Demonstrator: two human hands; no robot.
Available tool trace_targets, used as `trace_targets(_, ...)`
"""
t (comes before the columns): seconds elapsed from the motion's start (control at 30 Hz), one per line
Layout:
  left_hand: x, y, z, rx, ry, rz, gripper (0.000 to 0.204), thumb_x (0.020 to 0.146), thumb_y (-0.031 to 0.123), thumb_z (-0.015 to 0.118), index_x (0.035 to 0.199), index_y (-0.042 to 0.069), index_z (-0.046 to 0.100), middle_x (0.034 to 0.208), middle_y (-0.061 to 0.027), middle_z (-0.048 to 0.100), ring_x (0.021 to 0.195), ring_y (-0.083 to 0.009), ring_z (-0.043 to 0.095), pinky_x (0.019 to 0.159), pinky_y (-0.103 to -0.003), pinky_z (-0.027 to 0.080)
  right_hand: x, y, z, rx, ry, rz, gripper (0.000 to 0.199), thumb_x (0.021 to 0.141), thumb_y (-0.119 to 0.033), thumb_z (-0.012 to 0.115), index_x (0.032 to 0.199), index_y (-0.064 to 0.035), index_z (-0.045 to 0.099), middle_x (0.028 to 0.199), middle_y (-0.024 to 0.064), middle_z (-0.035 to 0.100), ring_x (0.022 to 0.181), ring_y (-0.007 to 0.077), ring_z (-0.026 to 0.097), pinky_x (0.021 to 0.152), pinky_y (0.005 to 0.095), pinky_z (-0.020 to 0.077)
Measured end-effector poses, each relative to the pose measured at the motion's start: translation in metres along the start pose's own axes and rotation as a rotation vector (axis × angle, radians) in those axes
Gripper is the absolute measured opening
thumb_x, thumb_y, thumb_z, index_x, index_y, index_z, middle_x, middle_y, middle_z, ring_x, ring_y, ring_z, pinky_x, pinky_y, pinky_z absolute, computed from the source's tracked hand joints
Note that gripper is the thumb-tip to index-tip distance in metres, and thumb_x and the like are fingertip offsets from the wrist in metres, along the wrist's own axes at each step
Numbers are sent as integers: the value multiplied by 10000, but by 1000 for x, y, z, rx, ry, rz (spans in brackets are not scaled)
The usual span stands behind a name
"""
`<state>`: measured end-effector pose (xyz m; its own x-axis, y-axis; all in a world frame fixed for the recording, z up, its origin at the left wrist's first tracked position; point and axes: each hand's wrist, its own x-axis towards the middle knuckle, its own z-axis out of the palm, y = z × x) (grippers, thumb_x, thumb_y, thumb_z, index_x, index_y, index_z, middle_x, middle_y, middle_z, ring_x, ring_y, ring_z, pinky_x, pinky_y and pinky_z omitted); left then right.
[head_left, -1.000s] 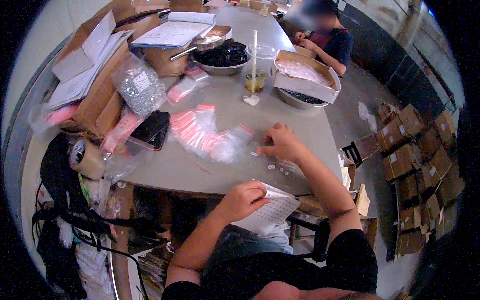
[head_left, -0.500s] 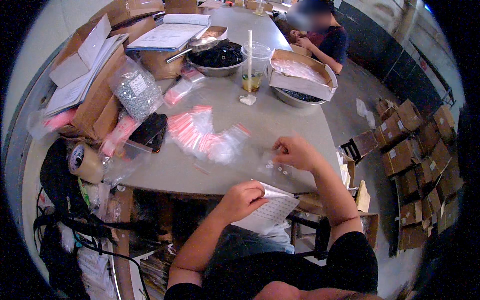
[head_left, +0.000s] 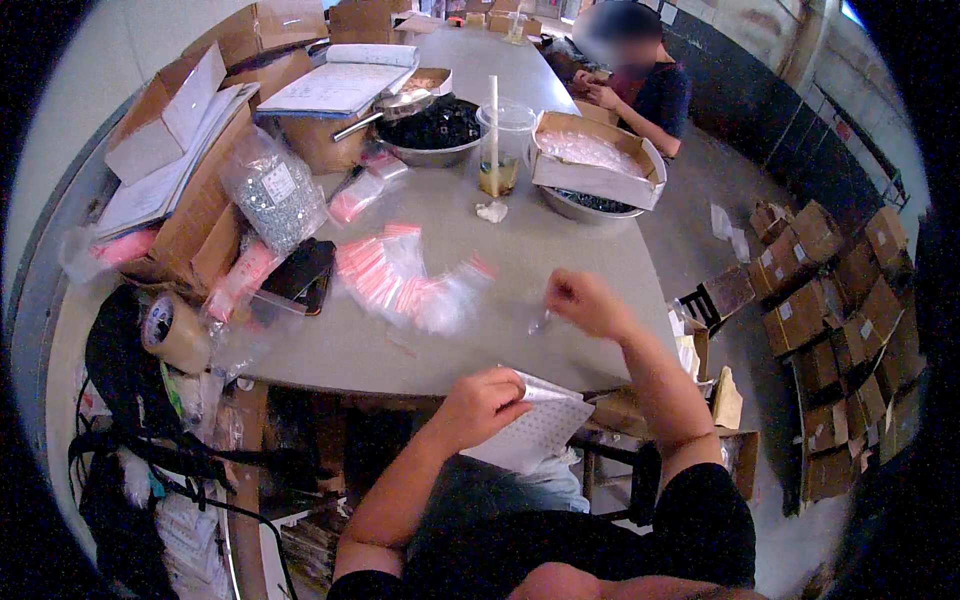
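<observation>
Two hands at the table edge, each pinching something.

Left hand point(head_left: 482, 403) sits low, just off the near edge of the grey table point(head_left: 560, 240), fingers closed on a white dotted sheet point(head_left: 535, 432) curled over the lap. Right hand point(head_left: 585, 300) is over the table, fingers drawn narrow, pinching a small clear bag point(head_left: 541, 322) that hangs just above the surface; contents too small to tell. Heap of clear bags with pink strips point(head_left: 405, 280) lies just left of the right hand, apart from it. Black phone point(head_left: 300, 272) and a bag of small metal parts point(head_left: 275, 190) sit further left; roll of brown tape point(head_left: 175, 332) at the left corner. Plastic cup with straw point(head_left: 500, 150) and open cardboard box point(head_left: 597, 160) stand mid-table. Another person point(head_left: 640, 80) sits at the far end.
</observation>
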<state>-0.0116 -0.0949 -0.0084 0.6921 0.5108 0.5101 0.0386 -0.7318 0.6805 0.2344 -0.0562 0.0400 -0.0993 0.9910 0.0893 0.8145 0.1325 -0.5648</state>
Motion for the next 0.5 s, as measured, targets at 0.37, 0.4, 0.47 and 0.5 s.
trace_targets(0.37, -1, -5, 3, 17, 11, 24, 193, 770, 158, 716, 748, 7, 598, 892, -112, 624, 788, -292, 609, 688, -367, 499, 136, 50, -114, -491, 864, 220, 308, 763, -172, 710, 1009, -41, 578, 943, 169, 631, 889, 333, 606, 794, 427, 473)
trace_targets(0.4, -2, -6, 4, 13, 16, 24, 194, 771, 159, 715, 747, 7, 597, 896, -112, 625, 789, -292, 609, 688, -367, 499, 134, 44, -104, -555, 929, 166, 298, 765, -163, 704, 1008, -45, 579, 988, 177, 621, 927, 341, 595, 822, 432, 465)
trace_targets(0.47, -3, -7, 4, -4, 26, 26, 197, 772, 161, 714, 741, 9, 593, 901, -110, 627, 789, -292, 609, 690, -367, 499, 127, 21, -80, -466, 856, 18, 301, 765, -158, 702, 1020, -54, 582, 1072, 184, 594, 1003, 348, 566, 874, 435, 447)
trace_targets(0.5, -4, -6, 4, -17, 29, 24, 199, 773, 162, 713, 735, 10, 590, 901, -109, 627, 789, -293, 609, 691, -366, 499, 122, 7, -63, -311, 710, -69, 313, 762, -162, 705, 1032, -60, 583, 1112, 184, 578, 1040, 347, 547, 898, 432, 435)
